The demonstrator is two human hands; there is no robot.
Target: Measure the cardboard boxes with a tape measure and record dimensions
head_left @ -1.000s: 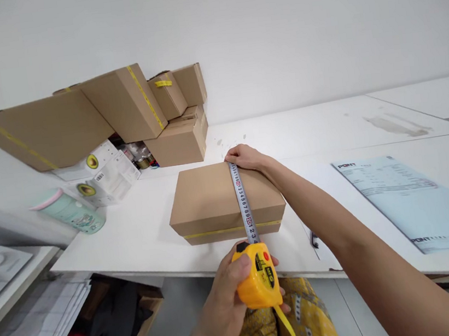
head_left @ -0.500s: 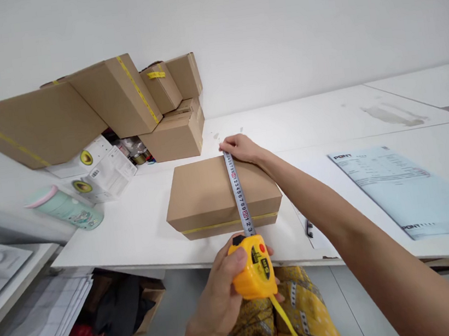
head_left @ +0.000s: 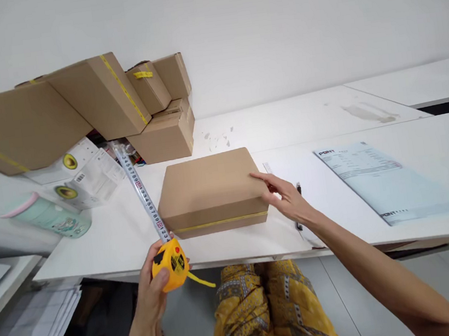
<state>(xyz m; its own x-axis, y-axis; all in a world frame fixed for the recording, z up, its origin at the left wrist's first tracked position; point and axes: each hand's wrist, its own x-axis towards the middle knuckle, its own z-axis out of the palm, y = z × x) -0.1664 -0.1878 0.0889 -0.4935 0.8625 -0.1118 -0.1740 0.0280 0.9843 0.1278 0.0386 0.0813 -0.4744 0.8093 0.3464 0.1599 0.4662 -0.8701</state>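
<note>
Left hand (head_left: 152, 293) has a closed grip on yellow tape measure (head_left: 169, 264), blade (head_left: 139, 189) out, left of cardboard box (head_left: 211, 190). Right hand (head_left: 289, 199), fingers loose & open, touches box's right side on counter (head_left: 340, 230)

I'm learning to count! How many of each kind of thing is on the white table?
Cardboard boxes: 6
White avocado boxes: 2
Green cups: 1
Printed sheets: 1
Pens: 1
Total: 11

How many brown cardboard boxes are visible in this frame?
6. One box lies in front, touched by the right hand. Five are piled at back left: a long one, a tilted one, two small ones, one beneath. Others may be hidden behind.
</note>
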